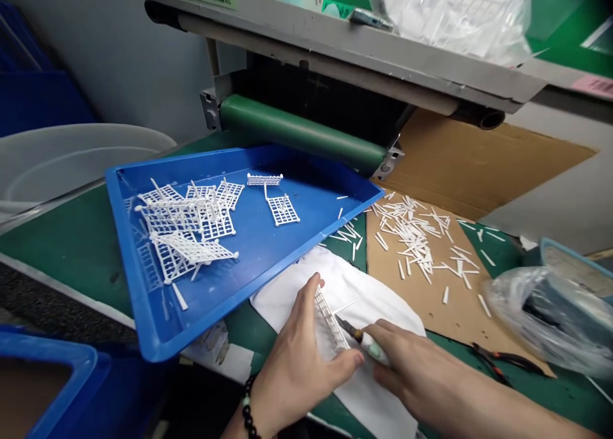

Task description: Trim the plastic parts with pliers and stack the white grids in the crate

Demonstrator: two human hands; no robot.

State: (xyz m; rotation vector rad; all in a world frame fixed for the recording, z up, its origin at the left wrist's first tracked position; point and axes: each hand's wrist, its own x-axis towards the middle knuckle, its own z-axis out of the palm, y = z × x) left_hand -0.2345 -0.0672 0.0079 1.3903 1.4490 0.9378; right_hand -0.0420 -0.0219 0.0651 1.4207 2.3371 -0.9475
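Head view: half-open left hand (299, 369) steadies a white grid (330, 321) on cloth (335, 286); right hand (421, 369) grips a hand tool (373, 349) against it; a slip could cut fingers or snap bars.

A white plastic lattice piece (330, 319), narrow and seen nearly edge-on, stands tilted against the left hand (297, 365) at lower center of the frame. The right hand (412, 362) holds a small tool (371, 346) with a pale green handle, its dark metal shaft reaching the lattice's edge.
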